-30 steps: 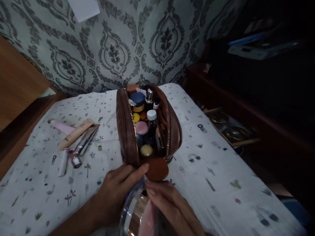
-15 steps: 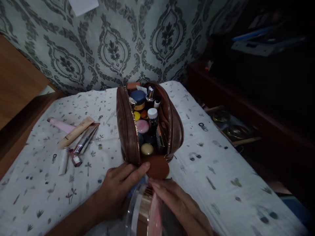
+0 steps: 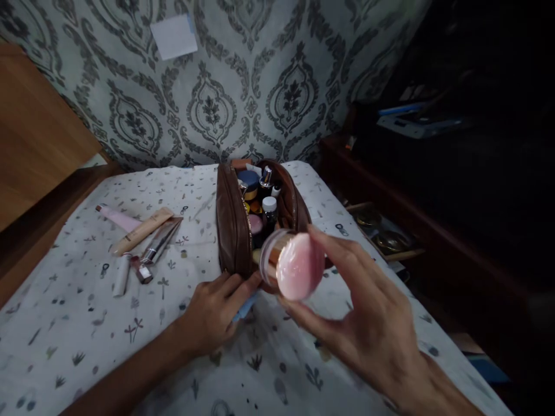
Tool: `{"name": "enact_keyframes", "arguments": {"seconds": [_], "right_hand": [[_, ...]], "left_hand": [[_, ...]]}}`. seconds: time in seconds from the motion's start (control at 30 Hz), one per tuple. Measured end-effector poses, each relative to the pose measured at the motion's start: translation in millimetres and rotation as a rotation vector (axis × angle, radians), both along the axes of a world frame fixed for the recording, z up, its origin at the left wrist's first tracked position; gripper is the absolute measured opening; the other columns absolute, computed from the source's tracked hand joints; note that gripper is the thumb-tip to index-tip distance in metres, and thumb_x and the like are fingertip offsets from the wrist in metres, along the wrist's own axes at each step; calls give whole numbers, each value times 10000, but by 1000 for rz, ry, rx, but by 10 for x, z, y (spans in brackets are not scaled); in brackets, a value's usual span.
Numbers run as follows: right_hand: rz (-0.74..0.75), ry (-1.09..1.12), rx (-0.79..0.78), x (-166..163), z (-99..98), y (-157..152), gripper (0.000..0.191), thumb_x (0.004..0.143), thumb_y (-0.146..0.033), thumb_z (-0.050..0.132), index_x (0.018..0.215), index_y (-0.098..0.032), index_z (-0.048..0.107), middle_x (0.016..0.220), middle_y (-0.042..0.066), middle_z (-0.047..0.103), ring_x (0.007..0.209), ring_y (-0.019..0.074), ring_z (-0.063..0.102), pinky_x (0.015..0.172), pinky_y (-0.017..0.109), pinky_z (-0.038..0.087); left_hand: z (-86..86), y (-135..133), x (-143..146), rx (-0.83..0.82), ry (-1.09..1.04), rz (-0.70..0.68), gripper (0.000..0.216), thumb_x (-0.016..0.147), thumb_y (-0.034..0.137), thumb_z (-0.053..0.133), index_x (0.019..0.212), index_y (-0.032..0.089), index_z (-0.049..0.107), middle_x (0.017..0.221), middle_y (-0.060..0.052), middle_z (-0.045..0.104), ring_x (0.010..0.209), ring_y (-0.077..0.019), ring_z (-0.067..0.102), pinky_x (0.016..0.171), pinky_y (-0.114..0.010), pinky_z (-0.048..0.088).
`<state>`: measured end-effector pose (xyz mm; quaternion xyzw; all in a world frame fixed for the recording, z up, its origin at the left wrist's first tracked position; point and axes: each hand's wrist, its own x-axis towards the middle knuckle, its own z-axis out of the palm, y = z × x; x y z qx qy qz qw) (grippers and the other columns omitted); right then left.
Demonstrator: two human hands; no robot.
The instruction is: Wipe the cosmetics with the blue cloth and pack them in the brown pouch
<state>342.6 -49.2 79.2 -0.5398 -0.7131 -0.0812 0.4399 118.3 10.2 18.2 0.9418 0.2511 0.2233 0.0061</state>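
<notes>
A pink jar is held aloft by the right hand, pinched between thumb and fingertips with the palm open, in front of the near end of a brown bag. The bag, unzipped and set toward the far edge of a printed sheet, is packed with a blue-lidded pot, a white-capped bottle and other containers; part of its mouth is hidden by the jar. The left hand is placed, fingers curled, at the bag's near left corner, beside a blue scrap; whether anything is gripped there cannot be told. Near the sheet's left edge, a pink tube, a beige tube and a silver tube are seen grouped, with a white stick and a small bottle laid just nearer.
</notes>
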Motion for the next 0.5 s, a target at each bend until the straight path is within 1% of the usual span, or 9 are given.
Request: {"name": "enact_keyframes", "arguments": {"seconds": [0.1,0.2,0.3,0.4,0.5], "right_hand": [[-22,-130,7,54,83,122,570,913,-406,626,1419,-211,451,1146,140,662,1030,307,669,838,479,604],[-11,-226,-12,87,72,181,545,904,-394,632,1384,-189,475,1117,137,663,1013,315,656,837,491,592],[6,-269,-54,100,45,187,536,900,-375,633,1375,-182,477,1113,134,655,1002,310,644,830,493,585],[15,-297,-63,98,40,171,517,907,-353,620,1367,-165,477,1124,142,651,1010,305,634,837,487,579],[13,-316,-62,94,49,159,505,909,-332,614,1362,-155,477,1128,145,650,1004,302,630,827,478,579]], "left_hand": [[17,-7,5,17,27,-1,641,806,88,426,1439,165,357,910,-74,652,793,-225,640,564,-285,531],[23,-9,2,7,34,1,630,851,110,424,1471,166,326,894,-67,641,762,-218,628,551,-284,526],[33,-6,5,35,20,-12,596,883,114,403,1472,152,319,870,-60,639,723,-210,617,517,-274,507],[52,-7,14,90,29,-9,588,856,80,390,1440,123,338,864,-59,648,718,-222,621,491,-286,504],[79,-22,15,138,78,29,633,816,61,406,1442,134,346,849,-48,644,717,-206,620,486,-260,488]]}}
